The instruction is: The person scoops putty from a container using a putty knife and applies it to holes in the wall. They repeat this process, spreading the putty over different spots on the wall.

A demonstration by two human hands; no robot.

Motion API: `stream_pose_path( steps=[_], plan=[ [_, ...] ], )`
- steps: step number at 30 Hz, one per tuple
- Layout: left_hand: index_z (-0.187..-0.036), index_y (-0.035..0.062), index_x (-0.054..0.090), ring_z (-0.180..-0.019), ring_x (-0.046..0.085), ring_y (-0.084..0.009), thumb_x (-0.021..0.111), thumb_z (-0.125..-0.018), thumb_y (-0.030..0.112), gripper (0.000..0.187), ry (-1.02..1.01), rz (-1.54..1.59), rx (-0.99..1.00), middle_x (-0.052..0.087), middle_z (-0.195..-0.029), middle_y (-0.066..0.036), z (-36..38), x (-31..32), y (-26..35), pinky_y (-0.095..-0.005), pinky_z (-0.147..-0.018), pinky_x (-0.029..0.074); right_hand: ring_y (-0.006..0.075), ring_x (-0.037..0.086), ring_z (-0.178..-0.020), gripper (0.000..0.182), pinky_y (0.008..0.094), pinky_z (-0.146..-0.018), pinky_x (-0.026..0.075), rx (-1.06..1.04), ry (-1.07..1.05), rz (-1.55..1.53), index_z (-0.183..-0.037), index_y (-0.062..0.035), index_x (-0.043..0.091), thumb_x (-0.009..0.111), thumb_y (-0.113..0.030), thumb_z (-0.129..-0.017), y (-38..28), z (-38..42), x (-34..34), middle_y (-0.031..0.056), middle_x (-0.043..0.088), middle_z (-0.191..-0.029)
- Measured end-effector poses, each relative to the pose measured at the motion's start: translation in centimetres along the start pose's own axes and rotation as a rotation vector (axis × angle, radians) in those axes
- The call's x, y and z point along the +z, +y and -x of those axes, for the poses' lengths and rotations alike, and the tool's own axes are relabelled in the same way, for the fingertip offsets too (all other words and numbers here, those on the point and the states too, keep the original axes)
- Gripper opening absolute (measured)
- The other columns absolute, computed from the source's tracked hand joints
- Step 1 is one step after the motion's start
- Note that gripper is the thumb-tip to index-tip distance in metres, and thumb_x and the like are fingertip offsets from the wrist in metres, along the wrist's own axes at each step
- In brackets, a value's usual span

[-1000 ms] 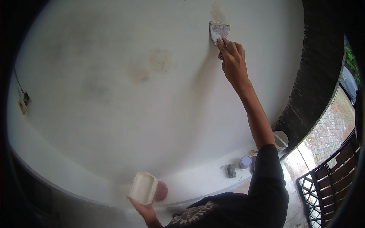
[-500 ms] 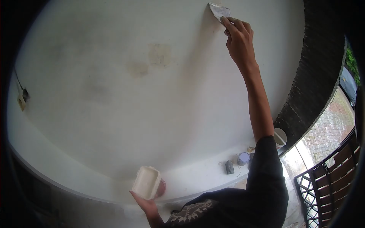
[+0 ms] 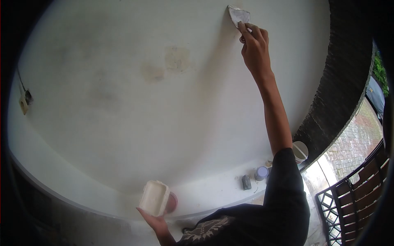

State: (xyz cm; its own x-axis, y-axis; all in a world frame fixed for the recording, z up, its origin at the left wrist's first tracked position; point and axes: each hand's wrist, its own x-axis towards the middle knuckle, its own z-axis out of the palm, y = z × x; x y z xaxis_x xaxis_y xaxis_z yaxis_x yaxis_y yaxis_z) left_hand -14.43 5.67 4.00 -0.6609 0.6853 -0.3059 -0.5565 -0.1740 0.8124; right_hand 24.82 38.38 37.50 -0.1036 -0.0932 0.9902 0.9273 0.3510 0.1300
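My right hand (image 3: pixel 256 47), arm stretched up, is closed on a putty knife (image 3: pixel 239 14) with a whitish, smeared blade. The blade lies at the pale wall (image 3: pixel 135 123), near the top of the view; whether its edge presses on the surface is hard to tell. Low down, my left hand (image 3: pixel 155 222) grips a shallow white rectangular tub (image 3: pixel 153 198) from below. Its inside looks off-white, and I cannot make out how much is in it. Two beige patches, one of them a larger patch (image 3: pixel 177 59), mark the wall left of the knife.
Behind the tub a reddish round container (image 3: pixel 172 203) stands on the ledge. Farther right are a dark block (image 3: pixel 246 182), a purple-lidded jar (image 3: pixel 261 173) and a white bucket (image 3: pixel 300 151). A socket (image 3: pixel 23 105) hangs at far left. Dark stone edging (image 3: pixel 328 94) and a slatted gate (image 3: pixel 361 201) are at right.
My right hand has shifted slightly down and left along the wall with the putty knife. The tub in my left hand has turned a little. The view has moved slightly.
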Motion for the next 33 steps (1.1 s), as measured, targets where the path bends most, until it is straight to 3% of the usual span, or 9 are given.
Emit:
stream_pose_path(
  steps=[1,4,7,11,13,17,23,25,33],
  plan=[
    [-0.147,0.0158,0.029,-0.136,0.031,-0.0308,0.031,-0.091,0.072,0.079,-0.06,0.006,-0.018,0.032,-0.15,-0.008,-0.2,-0.4,-0.1,-0.0582,-0.095,0.034,0.0307,0.056,-0.098,0.044,0.0383,-0.086,0.049,-0.012,-0.042,0.01,-0.117,-0.0031,0.064,0.061,0.01,-0.075,-0.4,1.7,0.7,0.0107,0.063,-0.111],
    [-0.147,0.0152,0.028,-0.136,0.032,-0.0311,0.032,-0.091,0.072,0.08,-0.068,0.026,0.0,0.032,-0.15,-0.008,0.3,-0.1,0.0,-0.0586,-0.095,0.034,0.0304,0.056,-0.096,0.045,0.0373,-0.083,0.051,0.03,-0.072,-0.022,-0.116,-0.0023,0.064,0.063,0.011,-0.073,-1.7,4.6,-0.1,0.0115,0.062,-0.111],
    [-0.147,0.0142,0.027,-0.136,0.032,-0.0317,0.032,-0.091,0.072,0.081,-0.048,0.044,-0.009,0.032,-0.15,-0.008,0.1,-0.8,0.3,-0.0582,-0.095,0.034,0.0275,0.056,-0.095,0.047,0.035,-0.082,0.053,0.131,-0.277,0.016,-0.12,-0.0036,0.064,0.058,0.015,-0.077,-2.9,4.3,-3.5,0.0108,0.063,-0.106],
    [-0.147,0.0133,0.027,-0.135,0.033,-0.032,0.033,-0.091,0.071,0.081,0.001,-0.004,-0.01,0.032,-0.15,-0.008,0.2,-1.0,0.5,-0.0577,-0.095,0.035,0.0272,0.056,-0.097,0.041,0.0352,-0.083,0.052,0.18,-0.176,-0.037,-0.119,-0.0028,0.064,0.055,0.013,-0.082,-3.5,-0.3,-5.4,0.009,0.065,-0.109],
    [-0.147,0.0134,0.027,-0.135,0.033,-0.0322,0.032,-0.091,0.072,0.081,-0.006,0.01,0.002,0.032,-0.15,-0.009,-0.3,-1.6,0.4,-0.0569,-0.097,0.035,0.0288,0.056,-0.097,0.039,0.0354,-0.084,0.053,0.134,0.007,0.04,-0.119,-0.0021,0.063,0.055,0.012,-0.083,-2.7,-2.5,-3.7,0.01,0.065,-0.11],
    [-0.147,0.0129,0.027,-0.135,0.033,-0.0326,0.032,-0.091,0.072,0.082,0.023,0.048,0.031,0.031,-0.15,-0.01,-0.5,-1.5,0.5,-0.0578,-0.098,0.034,0.0305,0.056,-0.094,0.041,0.0372,-0.081,0.054,0.08,-0.126,0.151,-0.123,0.0013,0.059,0.058,0.007,-0.083,-2.8,0.1,1.2,0.0138,0.062,-0.111],
    [-0.148,0.0122,0.026,-0.135,0.032,-0.0335,0.032,-0.091,0.072,0.082,0.042,0.016,0.025,0.03,-0.15,-0.01,0.4,-0.9,1.0,-0.0589,-0.099,0.033,0.0303,0.056,-0.09,0.037,0.0379,-0.08,0.052,0.203,-0.455,0.183,-0.122,0.0049,0.058,0.056,0.005,-0.086,-5.9,3.6,-2.2,0.0154,0.061,-0.105],
    [-0.148,0.013,0.026,-0.136,0.032,-0.0324,0.032,-0.091,0.072,0.081,0.056,0.038,0.004,0.031,-0.15,-0.01,-0.4,-1.1,1.0,-0.0573,-0.1,0.033,0.0305,0.055,-0.084,0.032,0.0347,-0.071,0.051,0.217,-0.407,0.177,-0.115,0.0082,0.06,0.06,0.001,-0.085,-5.9,2.5,-3.9,0.0165,0.063,-0.101],
    [-0.146,0.0075,0.026,-0.136,0.033,-0.0313,0.033,-0.094,0.066,0.079,-0.044,0.091,0.037,0.032,-0.149,-0.013,-1.6,-1.1,0.1,-0.0514,-0.106,0.031,0.0321,0.056,-0.089,0.036,0.0362,-0.076,0.052,0.097,-0.018,0.12,-0.117,0.0024,0.062,0.059,0.005,-0.081,-3.1,-2.0,-0.2,0.0155,0.064,-0.11]
  ],
)
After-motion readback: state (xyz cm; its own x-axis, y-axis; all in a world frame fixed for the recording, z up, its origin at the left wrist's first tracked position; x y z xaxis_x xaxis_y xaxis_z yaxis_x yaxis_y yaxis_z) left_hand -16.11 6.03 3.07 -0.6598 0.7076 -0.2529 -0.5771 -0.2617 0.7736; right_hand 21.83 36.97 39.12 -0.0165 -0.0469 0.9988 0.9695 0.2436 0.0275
